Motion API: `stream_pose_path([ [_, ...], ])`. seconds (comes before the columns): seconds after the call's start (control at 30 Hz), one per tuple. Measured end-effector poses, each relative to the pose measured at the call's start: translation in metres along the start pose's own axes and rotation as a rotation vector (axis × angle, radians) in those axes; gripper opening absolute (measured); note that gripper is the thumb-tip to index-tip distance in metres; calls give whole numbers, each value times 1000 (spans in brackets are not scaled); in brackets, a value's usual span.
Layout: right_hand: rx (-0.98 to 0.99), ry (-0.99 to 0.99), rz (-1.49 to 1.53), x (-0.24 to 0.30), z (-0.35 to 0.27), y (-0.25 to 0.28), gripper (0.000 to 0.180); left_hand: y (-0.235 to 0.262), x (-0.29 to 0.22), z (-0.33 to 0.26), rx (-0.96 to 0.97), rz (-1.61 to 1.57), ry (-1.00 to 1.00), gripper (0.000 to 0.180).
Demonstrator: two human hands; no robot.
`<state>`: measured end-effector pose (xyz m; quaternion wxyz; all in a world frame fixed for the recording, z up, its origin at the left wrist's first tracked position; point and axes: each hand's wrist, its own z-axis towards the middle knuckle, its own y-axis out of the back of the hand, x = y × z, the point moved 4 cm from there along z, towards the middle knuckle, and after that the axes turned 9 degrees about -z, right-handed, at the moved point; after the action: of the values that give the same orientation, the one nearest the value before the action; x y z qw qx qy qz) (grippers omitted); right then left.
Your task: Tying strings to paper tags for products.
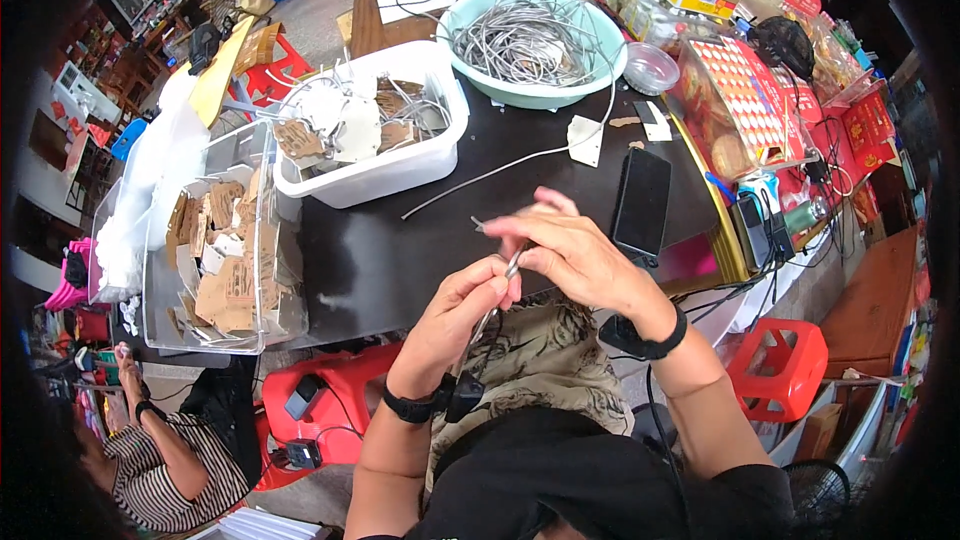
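Both of my hands meet above the near edge of the dark table. My left hand [470, 295] pinches a thin grey cord [512, 266] between thumb and fingers, and part of it hangs down toward my lap. My right hand [580, 255] closes on the same cord just to the right, its other fingers stretched out over it. A short end pokes out by the right fingertips. Beyond my hands, a loose grey cord [480, 174] lies across the table to a small white card [585, 140]. A black phone [643, 202] lies right of my right hand.
A pale green basin [532, 95] holds tangled grey cords. Left of it stand a white tub [375, 183] with cards and cords, and a clear box [205, 338] with cardboard pieces. Packages [735, 105] crowd the right. Red stools [778, 372] flank me; another person [175, 450] sits at left.
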<state>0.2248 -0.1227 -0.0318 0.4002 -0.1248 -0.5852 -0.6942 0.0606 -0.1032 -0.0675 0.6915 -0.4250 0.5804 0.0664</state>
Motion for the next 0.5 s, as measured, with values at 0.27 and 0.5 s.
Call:
stream_pose_path([
  [0.27,-298,88,-212,-15,-46,-30,10,11,10,-1,1,-379,-121,16],
  [0.5,18,278,-730,36,-42,-15,19,2,21,10,-187,588,-272,17],
])
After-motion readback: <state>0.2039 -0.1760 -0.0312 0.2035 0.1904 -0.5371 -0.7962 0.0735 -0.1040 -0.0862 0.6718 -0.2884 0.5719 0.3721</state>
